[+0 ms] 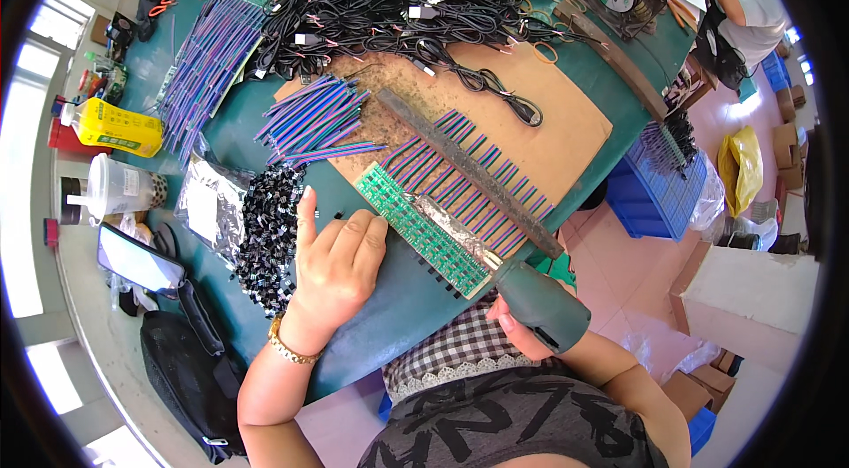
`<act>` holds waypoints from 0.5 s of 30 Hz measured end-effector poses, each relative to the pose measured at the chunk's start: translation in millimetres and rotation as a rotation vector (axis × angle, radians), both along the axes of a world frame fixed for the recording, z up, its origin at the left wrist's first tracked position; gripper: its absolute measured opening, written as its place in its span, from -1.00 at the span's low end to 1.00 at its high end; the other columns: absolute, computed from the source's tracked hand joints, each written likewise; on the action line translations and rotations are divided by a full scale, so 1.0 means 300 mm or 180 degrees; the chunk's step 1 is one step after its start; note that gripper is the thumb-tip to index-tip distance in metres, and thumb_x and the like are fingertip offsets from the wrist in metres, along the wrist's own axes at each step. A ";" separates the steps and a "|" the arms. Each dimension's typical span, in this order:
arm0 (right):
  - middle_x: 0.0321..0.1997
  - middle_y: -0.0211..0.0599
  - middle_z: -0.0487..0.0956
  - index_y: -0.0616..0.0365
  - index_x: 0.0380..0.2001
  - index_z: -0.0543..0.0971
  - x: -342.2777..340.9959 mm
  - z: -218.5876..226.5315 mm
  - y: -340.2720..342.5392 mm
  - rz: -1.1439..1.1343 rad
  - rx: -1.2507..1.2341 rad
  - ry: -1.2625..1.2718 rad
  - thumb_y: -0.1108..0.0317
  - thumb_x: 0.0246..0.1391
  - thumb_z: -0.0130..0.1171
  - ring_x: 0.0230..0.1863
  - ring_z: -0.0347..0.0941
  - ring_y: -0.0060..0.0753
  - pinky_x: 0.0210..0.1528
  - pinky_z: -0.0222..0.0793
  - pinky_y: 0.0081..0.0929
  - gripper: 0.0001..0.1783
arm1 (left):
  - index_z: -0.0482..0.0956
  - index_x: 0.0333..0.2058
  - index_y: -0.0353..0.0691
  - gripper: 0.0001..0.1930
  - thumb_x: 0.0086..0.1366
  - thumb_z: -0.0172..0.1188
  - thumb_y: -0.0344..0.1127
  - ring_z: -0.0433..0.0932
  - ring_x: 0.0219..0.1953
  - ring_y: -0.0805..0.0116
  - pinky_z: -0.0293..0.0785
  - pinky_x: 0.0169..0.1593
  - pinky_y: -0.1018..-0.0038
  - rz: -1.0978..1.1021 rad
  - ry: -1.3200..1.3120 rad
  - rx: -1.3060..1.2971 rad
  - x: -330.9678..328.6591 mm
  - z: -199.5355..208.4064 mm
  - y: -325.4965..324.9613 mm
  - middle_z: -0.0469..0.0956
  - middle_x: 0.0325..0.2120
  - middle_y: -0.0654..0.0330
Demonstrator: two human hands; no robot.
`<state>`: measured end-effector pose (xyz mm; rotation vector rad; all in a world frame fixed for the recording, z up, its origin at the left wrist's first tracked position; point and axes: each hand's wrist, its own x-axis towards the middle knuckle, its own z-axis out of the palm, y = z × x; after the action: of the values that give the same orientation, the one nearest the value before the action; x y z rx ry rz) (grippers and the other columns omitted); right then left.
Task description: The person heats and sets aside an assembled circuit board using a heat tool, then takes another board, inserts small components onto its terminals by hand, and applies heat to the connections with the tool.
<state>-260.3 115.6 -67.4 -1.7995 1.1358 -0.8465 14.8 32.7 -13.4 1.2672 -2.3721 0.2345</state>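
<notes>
Green, the circuit board (424, 234) is being flanked by the hands, slanting far-left to near-right. Closer, at its near edge, the left hand (339, 263) is being curled, any pinch hidden; off its near-right end, a soldering iron (546, 304) is being gripped by the right hand (522, 337). Bare table (402, 304) is being left before it, a metal bar (469, 170) beyond.

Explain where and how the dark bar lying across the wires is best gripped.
Probably at mid-length, from above, pinching its two long sides: the bar is long, slim and straight, lying across the wires with its top exposed.
</notes>
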 end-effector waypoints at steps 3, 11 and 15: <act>-0.35 -0.29 0.60 0.12 -0.33 0.62 0.007 0.010 -0.017 0.0012 -0.0112 -0.0168 0.44 -0.24 0.33 -0.43 0.55 -0.21 -0.43 0.46 -0.41 -0.72 | 0.60 -0.29 -0.25 -0.75 -0.01 0.36 -0.54 0.54 -0.48 0.33 0.32 0.25 0.03 -0.0012 -0.0050 0.0011 0.000 0.011 0.001 0.60 -0.38 0.23; -0.40 -0.31 0.54 0.29 -0.20 0.49 -0.009 0.062 -0.046 0.0192 -0.0201 -0.0209 0.58 0.06 0.15 -0.41 0.57 -0.46 -0.34 0.54 -0.49 -0.80 | 0.63 -0.29 -0.37 -0.84 0.11 0.32 -0.55 0.56 -0.51 0.20 0.50 -0.39 0.42 0.0711 0.1239 0.1005 0.075 0.118 -0.044 0.61 -0.45 0.06; -0.37 -0.36 0.52 0.26 -0.15 0.47 -0.011 0.048 -0.044 0.0183 -0.0221 -0.0303 0.56 0.09 0.14 -0.38 0.55 -0.48 -0.32 0.52 -0.50 -0.77 | 0.66 -0.25 -0.38 -0.84 0.16 0.30 -0.55 0.46 -0.55 0.41 0.42 -0.43 0.51 0.1248 0.1102 0.1648 0.062 0.140 -0.040 0.57 -0.36 0.13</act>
<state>-263.7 102.5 -53.0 -1.8196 1.0006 -0.9376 33.4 20.6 28.7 1.8317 -1.9291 -0.4804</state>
